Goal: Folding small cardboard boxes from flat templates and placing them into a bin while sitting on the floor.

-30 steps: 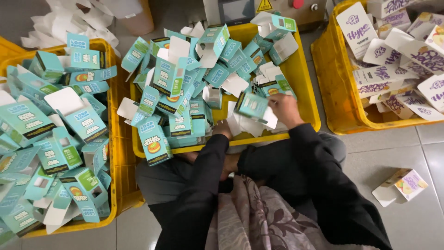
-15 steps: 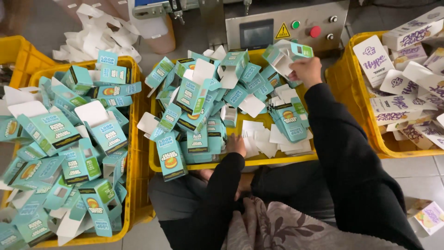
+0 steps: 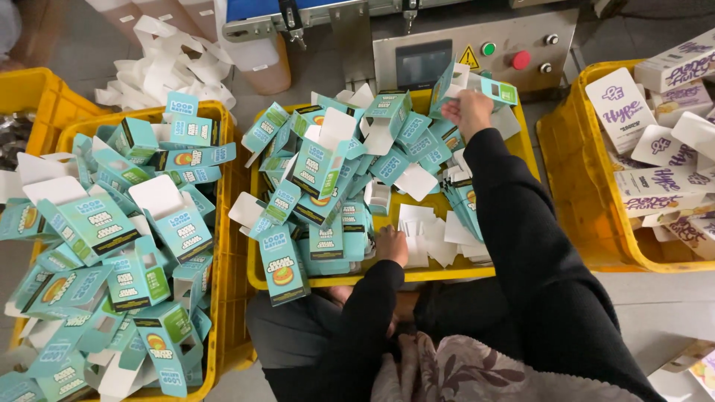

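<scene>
My right hand (image 3: 469, 110) is raised over the far right corner of the middle yellow crate (image 3: 253, 253) and grips a teal carton (image 3: 488, 85) with its white flaps open. My left hand (image 3: 390, 246) rests low in that crate, fingers on a stack of flat white and teal carton blanks (image 3: 428, 231). The rest of the crate holds a heap of several opened teal cartons (image 3: 320, 171). Both arms wear black sleeves.
A second yellow crate (image 3: 223, 223) on the left is piled with teal cartons. On the right, a yellow crate (image 3: 573, 186) holds white and purple cartons. Behind stands a grey machine (image 3: 477, 52) with a screen, green and red buttons. White scraps (image 3: 164, 71) lie at back left.
My right hand has lifted from the near right side of the crate to its far right corner, carrying a teal carton. My left hand stays low on the flat blanks.
</scene>
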